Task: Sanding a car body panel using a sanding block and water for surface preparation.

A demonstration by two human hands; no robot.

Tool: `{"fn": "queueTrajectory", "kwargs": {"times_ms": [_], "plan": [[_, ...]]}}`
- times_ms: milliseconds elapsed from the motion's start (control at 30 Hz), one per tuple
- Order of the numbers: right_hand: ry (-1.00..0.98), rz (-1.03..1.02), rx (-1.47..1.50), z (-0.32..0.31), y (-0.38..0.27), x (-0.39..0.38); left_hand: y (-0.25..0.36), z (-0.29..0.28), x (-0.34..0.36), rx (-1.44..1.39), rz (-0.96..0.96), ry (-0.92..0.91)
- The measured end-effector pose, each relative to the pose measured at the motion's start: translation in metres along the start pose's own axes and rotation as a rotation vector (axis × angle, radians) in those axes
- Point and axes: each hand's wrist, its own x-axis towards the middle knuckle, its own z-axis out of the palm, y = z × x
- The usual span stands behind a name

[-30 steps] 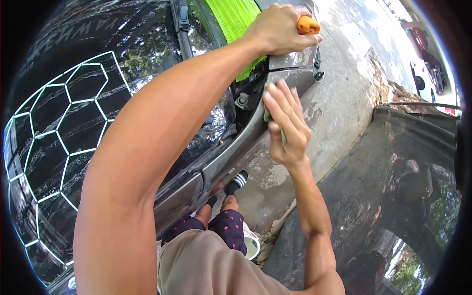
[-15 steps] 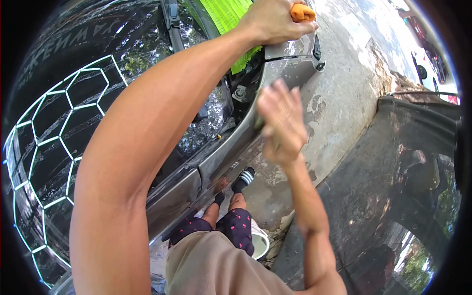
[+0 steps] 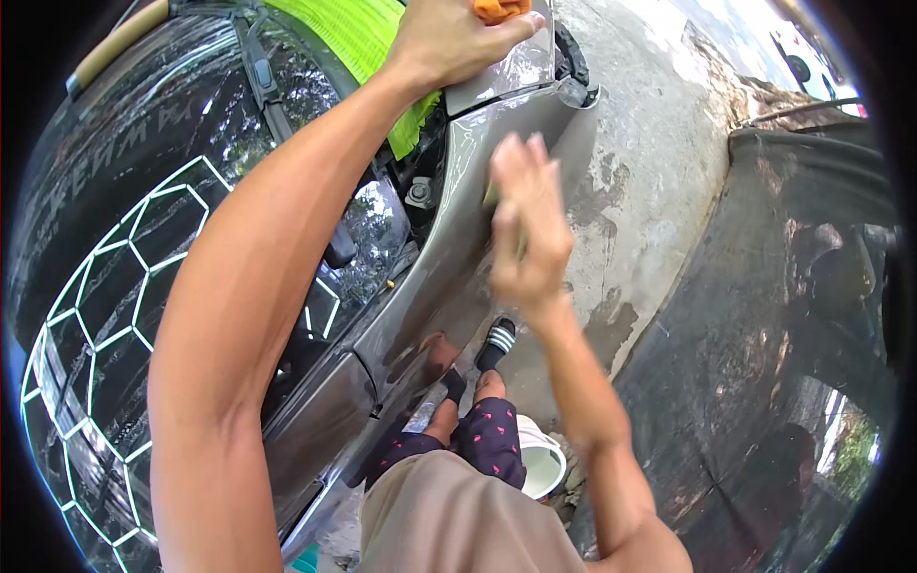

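My left hand (image 3: 457,43) grips a bunched orange cloth (image 3: 499,10) at the edge of the car's upper grey panel (image 3: 492,78). Below it, my right hand (image 3: 527,220), blurred by motion, lies along the grey fender (image 3: 435,286) with its fingers pressed over a greenish-yellow pad that is mostly hidden. Left of the fender are an open gap with a bolt (image 3: 418,191), bright green masking material (image 3: 344,33) and the dark windshield (image 3: 110,229) with a white hexagon pattern and a wiper (image 3: 263,81).
Concrete paving (image 3: 645,181) runs right of the car to a dark tarp or sheet (image 3: 755,325). A white bucket (image 3: 546,460) stands beside my legs in patterned shorts (image 3: 489,439). A white vehicle (image 3: 793,53) is far off at the upper right, near a tree base (image 3: 740,95).
The view has shifted, so the car and my left hand with the orange cloth sit farther left and higher. My right hand has moved slightly along the fender and is now blurred.
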Motion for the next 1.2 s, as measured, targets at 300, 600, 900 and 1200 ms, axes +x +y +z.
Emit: {"fn": "queueTrajectory", "kwargs": {"times_ms": [300,600,900,1200], "plan": [[-0.224,0.176,-0.111,0.014,-0.086,0.040,-0.004,-0.004,0.001,0.011,-0.009,0.026],[-0.240,0.425,-0.296,0.024,-0.113,0.050,-0.017,0.005,0.007,0.079,0.014,-0.032],[-0.211,0.601,-0.358,0.028,-0.076,0.077,-0.006,0.006,0.009,0.089,-0.025,0.071],[-0.189,0.773,-0.241,0.029,-0.043,0.083,-0.017,0.008,0.002,0.096,-0.058,0.054]]}}
